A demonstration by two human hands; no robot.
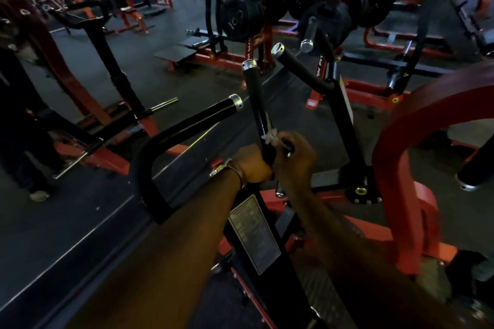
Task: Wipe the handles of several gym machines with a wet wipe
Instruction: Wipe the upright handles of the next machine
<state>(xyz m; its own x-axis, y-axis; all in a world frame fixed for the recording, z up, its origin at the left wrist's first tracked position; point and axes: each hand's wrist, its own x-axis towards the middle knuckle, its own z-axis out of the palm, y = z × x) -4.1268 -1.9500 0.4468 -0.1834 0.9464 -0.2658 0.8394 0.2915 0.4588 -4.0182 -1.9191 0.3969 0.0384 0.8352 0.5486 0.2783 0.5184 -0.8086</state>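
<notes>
The right hand [294,157] is curled around a crumpled white wet wipe [268,138], pinching it against the lower end of the upright black handle [256,104], while the left hand [252,165] grips the same bar just below and beside it, fingers wrapped round the base as if to steady it. The handle's long axis runs up and slightly away from the hands, from the wipe to the chrome end cap [249,63], so nearly all of its unwiped length lies above and beyond the right hand, which is the one placed to slide along it. To the left, a second handle [197,119] slants upward to its own chrome cap, nearer the left forearm (a watch or bracelet shows at that wrist); a third padded grip [299,67] angles off behind to the right. A printed label [254,232] sits on the machine's black column below the hands. Around it are red frames [395,168], racked weight plates [240,19] and dark rubber flooring [80,211].
</notes>
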